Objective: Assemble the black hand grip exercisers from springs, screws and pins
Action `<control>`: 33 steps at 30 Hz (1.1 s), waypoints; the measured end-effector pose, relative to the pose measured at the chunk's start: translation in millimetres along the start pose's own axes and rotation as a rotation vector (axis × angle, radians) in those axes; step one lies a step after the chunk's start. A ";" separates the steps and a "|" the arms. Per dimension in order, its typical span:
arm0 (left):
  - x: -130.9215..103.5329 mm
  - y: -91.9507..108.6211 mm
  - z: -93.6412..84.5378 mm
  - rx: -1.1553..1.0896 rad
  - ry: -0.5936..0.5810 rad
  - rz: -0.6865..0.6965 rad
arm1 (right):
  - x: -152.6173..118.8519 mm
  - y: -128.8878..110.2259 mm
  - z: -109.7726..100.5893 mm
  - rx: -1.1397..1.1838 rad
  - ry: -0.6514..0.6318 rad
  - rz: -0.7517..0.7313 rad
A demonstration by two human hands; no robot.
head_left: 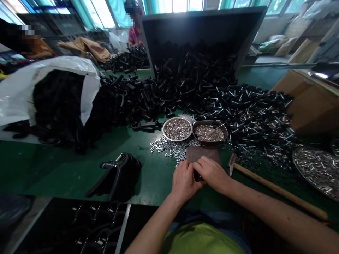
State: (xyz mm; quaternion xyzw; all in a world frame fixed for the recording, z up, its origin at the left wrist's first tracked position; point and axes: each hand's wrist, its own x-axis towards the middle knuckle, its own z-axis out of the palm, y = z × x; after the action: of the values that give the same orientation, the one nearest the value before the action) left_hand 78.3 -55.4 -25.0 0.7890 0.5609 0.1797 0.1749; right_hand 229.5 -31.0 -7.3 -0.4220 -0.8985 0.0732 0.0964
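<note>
My left hand (184, 180) and my right hand (213, 173) meet near the table's front edge, fingers curled round a small black part (197, 175) that is mostly hidden between them. Just beyond the fingers lies a flat brown-grey plate (205, 154). Loose silver nuts (172, 148) are scattered behind my left hand. Farther back, a round bowl (177, 129) of small metal pieces stands beside a dark oval tin (210, 133) of tiny metal parts. To the right of my right hand rests a hammer (278, 190) with a wooden handle.
Assembled black parts (116, 176) stand at left on the green table (152, 183). Black pieces (185, 77) spill from a tilted grey bin (203, 31). Bolts with black heads (251, 116), a tray of metal pins (317, 171) and a cardboard box (309, 98) occupy the right. People sit beyond.
</note>
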 end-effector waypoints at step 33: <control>6.3 6.9 -33.1 -2.024 -0.177 -0.894 | -2.7 18.0 -34.6 1.062 0.259 0.472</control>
State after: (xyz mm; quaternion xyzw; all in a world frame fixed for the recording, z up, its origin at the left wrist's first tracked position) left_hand 70.0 -49.1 7.8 0.0185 0.3748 0.4186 0.8270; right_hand 252.7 -20.0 22.2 -0.5098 -0.6016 0.4800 0.3844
